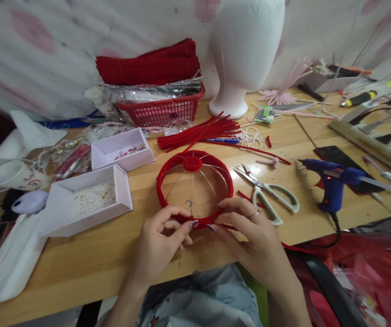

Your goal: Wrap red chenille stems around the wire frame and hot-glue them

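A round wire frame wrapped in red fuzzy pipe cleaner (194, 181) stands on the wooden table (89, 259), with thin metal spokes meeting at a red hub. My left hand (163, 240) pinches the frame's near rim from the left, fingers closed. From the right, my right hand (249, 231) pinches the same rim; it wears a ring. The fingertips of both hands nearly meet at the rim's lowest point.
Scissors (270, 193) and a blue glue gun (331, 181) lie to the right. Loose red pipe cleaners (198, 131) lie behind the frame. Two white boxes of beads (93, 200) stand at left, a red basket (161, 109) and a white foam head (239, 54) at the back.
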